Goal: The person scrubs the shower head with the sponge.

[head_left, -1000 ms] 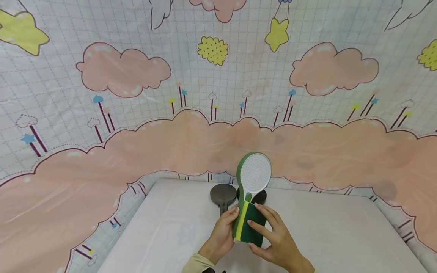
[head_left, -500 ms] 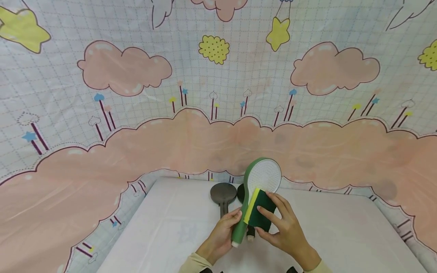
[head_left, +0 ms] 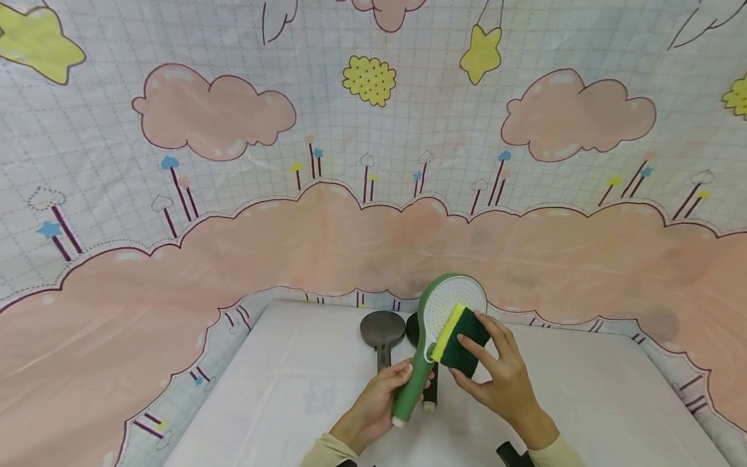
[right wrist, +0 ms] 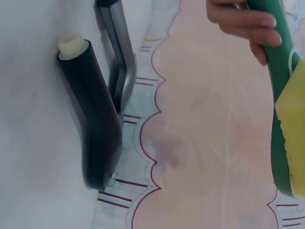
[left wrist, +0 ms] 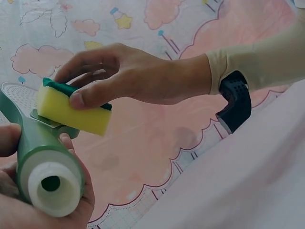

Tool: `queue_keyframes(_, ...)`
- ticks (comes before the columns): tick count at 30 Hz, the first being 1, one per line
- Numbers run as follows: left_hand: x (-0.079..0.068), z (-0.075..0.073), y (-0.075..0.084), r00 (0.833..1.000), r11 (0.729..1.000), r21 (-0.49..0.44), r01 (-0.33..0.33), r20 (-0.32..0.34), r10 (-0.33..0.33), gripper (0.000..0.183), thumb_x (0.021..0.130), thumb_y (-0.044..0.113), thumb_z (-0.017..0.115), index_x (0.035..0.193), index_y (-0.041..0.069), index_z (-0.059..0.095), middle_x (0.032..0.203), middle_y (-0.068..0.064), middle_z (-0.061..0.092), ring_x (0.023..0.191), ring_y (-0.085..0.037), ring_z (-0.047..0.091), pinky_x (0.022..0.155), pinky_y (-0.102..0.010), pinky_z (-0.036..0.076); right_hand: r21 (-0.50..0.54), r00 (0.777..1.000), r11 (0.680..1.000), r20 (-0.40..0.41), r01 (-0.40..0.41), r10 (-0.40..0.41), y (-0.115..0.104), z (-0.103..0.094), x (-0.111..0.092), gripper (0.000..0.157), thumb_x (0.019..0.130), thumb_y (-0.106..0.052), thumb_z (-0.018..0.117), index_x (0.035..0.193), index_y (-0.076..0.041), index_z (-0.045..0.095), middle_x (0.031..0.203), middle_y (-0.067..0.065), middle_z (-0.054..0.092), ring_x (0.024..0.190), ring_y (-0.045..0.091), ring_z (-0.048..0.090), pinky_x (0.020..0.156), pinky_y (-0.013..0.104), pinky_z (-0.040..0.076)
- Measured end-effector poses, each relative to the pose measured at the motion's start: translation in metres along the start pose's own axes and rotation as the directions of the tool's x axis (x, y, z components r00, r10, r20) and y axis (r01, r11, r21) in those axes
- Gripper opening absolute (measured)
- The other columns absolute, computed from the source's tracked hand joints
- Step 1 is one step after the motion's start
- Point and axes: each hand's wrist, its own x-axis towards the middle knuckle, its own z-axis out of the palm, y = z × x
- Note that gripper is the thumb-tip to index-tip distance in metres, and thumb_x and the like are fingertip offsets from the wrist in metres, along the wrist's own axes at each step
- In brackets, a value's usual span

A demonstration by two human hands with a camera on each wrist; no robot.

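Observation:
My left hand (head_left: pixel 373 402) grips the handle of a green shower head (head_left: pixel 415 383), raised above the table and tilted to the right, its white perforated face toward me. In the left wrist view the white threaded end of the shower head (left wrist: pixel 53 188) points at the camera. My right hand (head_left: pixel 502 376) pinches a sponge (head_left: pixel 463 340), yellow with a dark green scouring layer, between thumb and fingers. The yellow side of the sponge (left wrist: pixel 71 112) lies against the lower part of the face, near the green button. In the right wrist view the right hand itself is out of sight.
Behind the hands, a dark grey shower head (head_left: pixel 382 331) and a black shower head (head_left: pixel 430 392) lie side by side on the white table (head_left: pixel 280 389). The black one is partly hidden by the green one. A patterned cloth (head_left: pixel 327 246) hangs behind the table.
The sponge has slid from the handle up onto the face of the green shower head, moving up and right with my right hand. The shower head has tilted further right, uncovering the black one's handle.

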Motion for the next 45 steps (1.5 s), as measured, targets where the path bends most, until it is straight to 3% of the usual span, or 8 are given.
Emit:
queue_keyframes(7, -0.002, -0.002, 0.002, 0.998, 1.0, -0.029, 0.011, 0.054, -0.01, 0.06, 0.103, 0.033, 0.048, 0.15, -0.002, 0.032, 0.119, -0.002, 0.061, 0.104, -0.008, 0.056, 0.086, -0.022, 0.051, -0.029, 1.0, 0.999, 0.004, -0.024, 0.024, 0.006, -0.005, -0.001, 0.05, 0.09, -0.055, 0.062, 0.113, -0.011, 0.072, 0.133, 0.029, 0.055, 0.119, 0.041, 0.05, 0.116, 0.018, 0.027)
queue_keyframes(15, -0.002, -0.002, 0.001, 0.999, 1.0, -0.005, -0.025, 0.033, 0.025, 0.061, 0.103, 0.027, 0.05, 0.152, -0.001, 0.029, 0.121, -0.003, 0.059, 0.108, -0.011, 0.053, 0.083, -0.023, 0.052, -0.053, 0.997, 0.996, -0.001, -0.074, 0.074, 0.012, -0.009, -0.005, 0.051, 0.09, -0.056, 0.061, 0.112, -0.011, 0.072, 0.135, 0.028, 0.054, 0.121, 0.041, 0.049, 0.116, 0.017, 0.026)
queue_keyframes(20, -0.001, -0.001, 0.002, 0.997, 0.997, 0.027, -0.074, -0.012, 0.075, 0.058, 0.102, 0.018, 0.053, 0.151, -0.002, 0.03, 0.118, -0.001, 0.061, 0.105, -0.011, 0.055, 0.083, -0.024, 0.052, -0.065, 0.994, 0.992, -0.015, -0.109, 0.108, 0.016, -0.016, -0.009, 0.053, 0.089, -0.058, 0.061, 0.111, -0.01, 0.073, 0.135, 0.029, 0.054, 0.121, 0.04, 0.049, 0.116, 0.016, 0.026)
queue_keyframes(25, 0.001, -0.001, 0.003, 0.989, 0.989, 0.095, -0.114, -0.084, 0.122, 0.058, 0.099, 0.013, 0.057, 0.148, -0.006, 0.033, 0.114, 0.002, 0.065, 0.092, -0.009, 0.061, 0.085, -0.024, 0.052, -0.088, 0.991, 0.987, -0.019, -0.136, 0.134, 0.02, -0.025, -0.014, 0.056, 0.088, -0.06, 0.06, 0.109, -0.009, 0.073, 0.135, 0.028, 0.054, 0.121, 0.04, 0.048, 0.115, 0.014, 0.025)
queue_keyframes(33, 0.004, 0.001, 0.003, 0.975, 0.982, 0.149, -0.114, -0.174, 0.14, 0.056, 0.094, 0.008, 0.062, 0.142, -0.01, 0.041, 0.114, 0.001, 0.065, 0.097, -0.01, 0.055, 0.083, -0.023, 0.049, -0.119, 0.985, 0.978, -0.015, -0.174, 0.173, 0.026, -0.041, -0.023, 0.058, 0.088, -0.062, 0.06, 0.109, -0.009, 0.073, 0.136, 0.027, 0.054, 0.121, 0.039, 0.048, 0.114, 0.012, 0.025)
queue_keyframes(40, 0.012, 0.004, 0.0, 0.98, 0.989, 0.108, -0.101, -0.158, 0.118, 0.059, 0.091, 0.0, 0.063, 0.144, -0.009, 0.04, 0.109, -0.003, 0.06, 0.085, -0.01, 0.056, 0.076, -0.023, 0.052, -0.156, 0.983, 0.97, -0.028, -0.185, 0.183, 0.035, -0.058, -0.031, 0.06, 0.087, -0.062, 0.06, 0.108, -0.008, 0.073, 0.136, 0.027, 0.054, 0.123, 0.036, 0.048, 0.112, 0.01, 0.025)
queue_keyframes(45, 0.017, 0.006, -0.004, 0.975, 0.989, 0.1, -0.113, -0.18, 0.129, 0.06, 0.092, 0.006, 0.066, 0.144, -0.006, 0.04, 0.117, -0.013, 0.068, 0.095, -0.011, 0.066, 0.075, -0.024, 0.055, -0.18, 0.98, 0.963, -0.046, -0.199, 0.193, 0.039, -0.068, -0.037, 0.062, 0.086, -0.064, 0.06, 0.106, -0.007, 0.073, 0.134, 0.028, 0.054, 0.124, 0.035, 0.048, 0.112, 0.01, 0.025)
